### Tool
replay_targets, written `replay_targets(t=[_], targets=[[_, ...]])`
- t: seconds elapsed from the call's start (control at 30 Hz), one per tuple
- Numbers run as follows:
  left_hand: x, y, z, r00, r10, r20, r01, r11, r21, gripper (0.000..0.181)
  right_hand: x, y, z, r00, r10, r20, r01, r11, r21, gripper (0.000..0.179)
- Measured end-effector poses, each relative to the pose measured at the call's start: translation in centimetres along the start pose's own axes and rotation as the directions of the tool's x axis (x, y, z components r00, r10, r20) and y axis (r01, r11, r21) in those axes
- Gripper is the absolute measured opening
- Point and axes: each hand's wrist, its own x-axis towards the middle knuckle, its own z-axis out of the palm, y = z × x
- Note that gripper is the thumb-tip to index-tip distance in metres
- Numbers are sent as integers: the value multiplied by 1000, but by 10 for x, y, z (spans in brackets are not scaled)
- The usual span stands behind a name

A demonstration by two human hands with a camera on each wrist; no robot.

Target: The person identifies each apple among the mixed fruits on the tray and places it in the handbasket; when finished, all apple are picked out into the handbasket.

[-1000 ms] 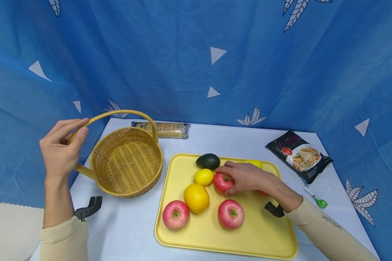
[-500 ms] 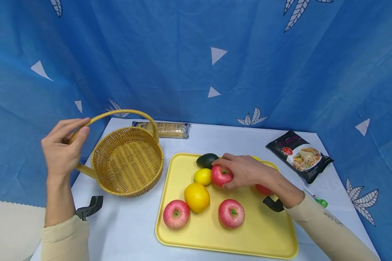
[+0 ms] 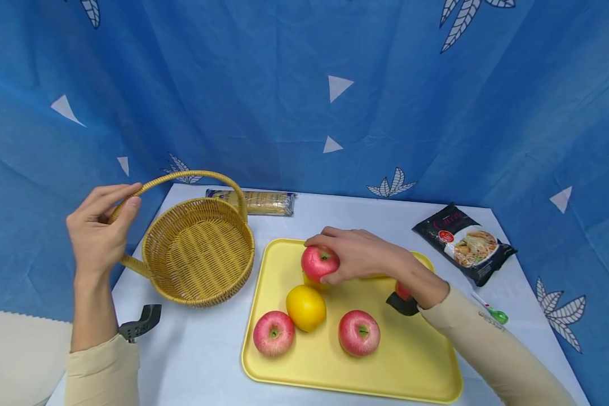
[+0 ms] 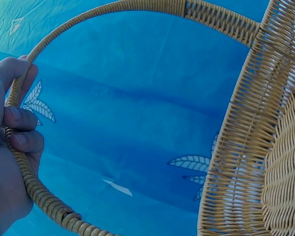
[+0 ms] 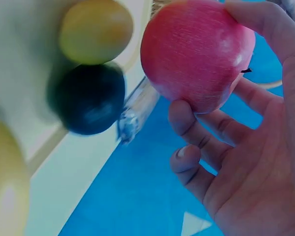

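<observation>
My left hand (image 3: 98,231) grips the handle (image 4: 49,204) of a round wicker basket (image 3: 203,256), which tilts toward me with nothing inside. Over the yellow tray (image 3: 335,375), my right hand (image 3: 362,254) holds a red apple (image 3: 318,264) between thumb and fingers. Beneath that apple a yellow lemon (image 3: 312,283) is mostly covered. The right wrist view shows the lemon beside a dark green avocado (image 5: 91,101), which the hand hides in the head view. An orange-yellow round fruit (image 3: 306,308) and two apples, one left (image 3: 273,334) and one right (image 3: 359,333), lie on the tray.
Behind the basket lies a pack of dry noodles (image 3: 269,203). A black noodle packet (image 3: 464,242) and a small green-ended spoon (image 3: 496,316) are at the right. Another red fruit (image 3: 402,291) is partly hidden under my right wrist. A blue curtain (image 3: 304,101) surrounds the white table.
My right hand has lifted the red apple off the tray and carried it left, over the lemon and avocado. The left hand keeps its hold on the basket handle, nearly still.
</observation>
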Motion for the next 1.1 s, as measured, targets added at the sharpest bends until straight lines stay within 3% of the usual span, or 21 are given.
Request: replay_targets(t=[0.37,0.6,1.1], targets=[[1,1,2,1000,-2,-6,2,1000,-13,18,53,-37,-10,988,-152,-19,151,987,-44,70],[2,3,2,1000,5,-16,-5,1000,-10,18,87,-58,-10,974,-223,-24,223,975,4,72],[0,5,1,1000,-5,-11,5,1000,2,18,143,-84,6,957,-288,-16,288,957,34,72]])
